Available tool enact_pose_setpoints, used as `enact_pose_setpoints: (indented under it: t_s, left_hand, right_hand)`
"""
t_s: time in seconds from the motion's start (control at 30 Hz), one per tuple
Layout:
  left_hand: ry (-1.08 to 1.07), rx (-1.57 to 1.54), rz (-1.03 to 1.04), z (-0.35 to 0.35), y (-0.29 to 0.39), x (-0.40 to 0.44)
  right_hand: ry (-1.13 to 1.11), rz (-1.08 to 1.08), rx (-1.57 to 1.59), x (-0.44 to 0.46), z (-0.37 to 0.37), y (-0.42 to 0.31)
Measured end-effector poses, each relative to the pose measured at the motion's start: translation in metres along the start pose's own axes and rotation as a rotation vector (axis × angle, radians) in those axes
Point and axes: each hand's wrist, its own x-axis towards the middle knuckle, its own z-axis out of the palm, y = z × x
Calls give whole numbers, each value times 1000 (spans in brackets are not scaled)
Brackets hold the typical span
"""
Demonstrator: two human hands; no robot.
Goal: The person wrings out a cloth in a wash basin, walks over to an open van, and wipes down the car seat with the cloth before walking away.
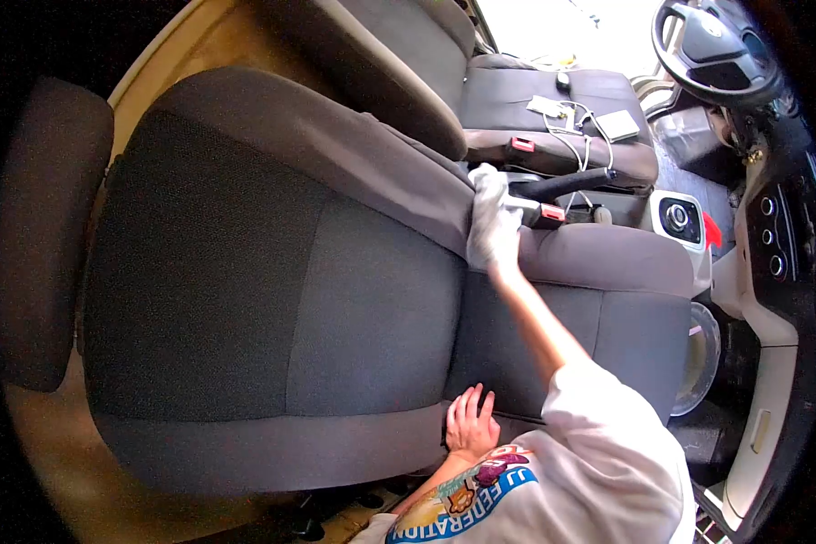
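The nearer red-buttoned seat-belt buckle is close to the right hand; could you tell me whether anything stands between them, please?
Only the white cloth over the right hand shows between it and the buckle; the handbrake lever lies beyond.

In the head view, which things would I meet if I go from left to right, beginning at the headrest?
Headrest → seat backrest → right hand in white covering → lower red buckle → white console unit → dashboard knobs.

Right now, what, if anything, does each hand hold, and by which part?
Whitish, wrinkled fabric covers the right hand; whether it is gripped, and where, cannot be told. The left hand holds nothing visible.
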Motion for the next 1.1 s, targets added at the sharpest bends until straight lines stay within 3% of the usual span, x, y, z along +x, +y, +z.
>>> enact_pose_setpoints:
  t_s: [0.07,0.1,0.2,0.27,0.33,0.4,0.47,0.53,0.67,0.77,0.8,0.83,0.9,0.97,1.0,1.1]
  left_hand:
    - [-31,16,2,0,2,-3]
    - [-38,29,2,0,1,-2]
    - [-25,24,25,7,-5,-5]
    - [-7,29,38,6,-5,-4]
    - [-17,47,32,4,-3,-3]
    - [-40,64,26,4,-2,-1]
    - [30,106,44,3,2,-2]
    - [-18,108,23,4,2,-5]
    - [49,94,48,1,2,0]
    - [-48,120,26,0,-1,-3]
    - [-19,101,15,1,1,-2]
    - [-13,90,7,-4,6,-1]
    - [43,91,-20,-5,10,2]
    - [71,72,21,8,4,-5]
    - [72,94,45,17,-4,-9]
    - [50,112,54,4,0,0]
  right_hand:
    - [95,121,411,-73,43,8]
    - [98,131,418,-80,61,13]
    - [63,449,569,-91,97,19]
    - [95,511,328,-61,48,-31]
    - [78,569,410,-47,37,-46]
    - [219,220,177,-58,40,-80]
    - [79,-35,274,-49,1,-142]
    - [91,-350,365,-23,-31,-185]
    - [261,-402,282,-1,-16,-141]
    - [397,-106,66,-18,27,-55]
    - [351,138,454,-26,26,-32]
    - [294,328,492,-38,42,3]
    - [125,404,435,-32,58,53]
    - [197,364,396,-23,57,9]
    - [352,277,423,-20,48,-17]
    - [308,-164,316,-1,16,-119]
